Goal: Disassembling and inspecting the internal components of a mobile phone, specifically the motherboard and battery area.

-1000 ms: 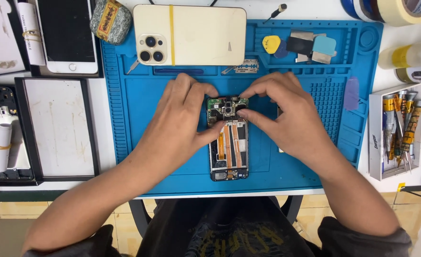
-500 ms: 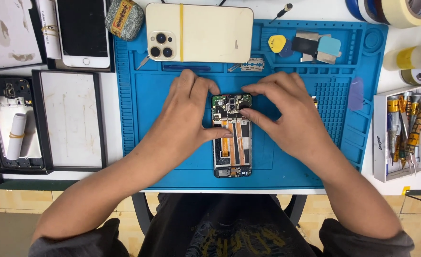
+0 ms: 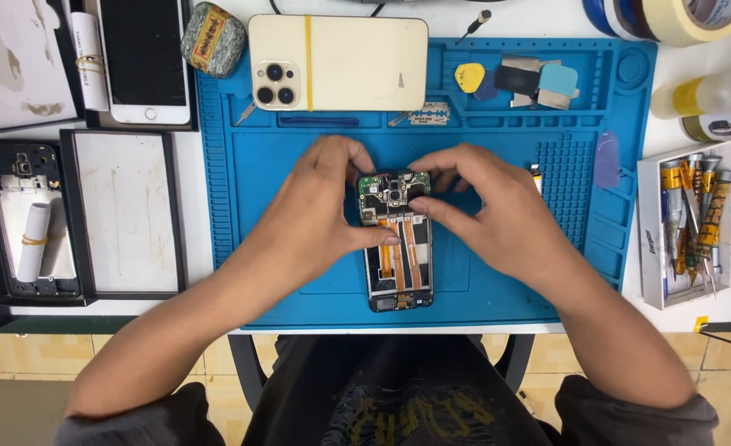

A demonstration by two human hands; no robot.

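Observation:
An opened phone [image 3: 398, 264] with its back removed lies upright on the blue repair mat [image 3: 514, 306], showing orange flex cables and a circuit board at its top. My left hand [image 3: 320, 211] grips the phone's left side, thumb across the middle. My right hand [image 3: 489, 211] rests on the right side, its fingertips pinching at the board near the camera module. Whether a small part is between those fingertips cannot be made out.
A gold phone [image 3: 341, 62] lies face down at the mat's top. Picks and a blade [image 3: 506, 78] sit in the mat's trays. A white box of screwdrivers [image 3: 688, 223], tape rolls [image 3: 679, 16], bottles, another phone [image 3: 142, 58] and a stripped frame [image 3: 27, 219] surround the mat.
The view has shifted slightly, so everything sits a little to the right and lower. Both hands stay on the opened phone, with the right fingertips working at the top board.

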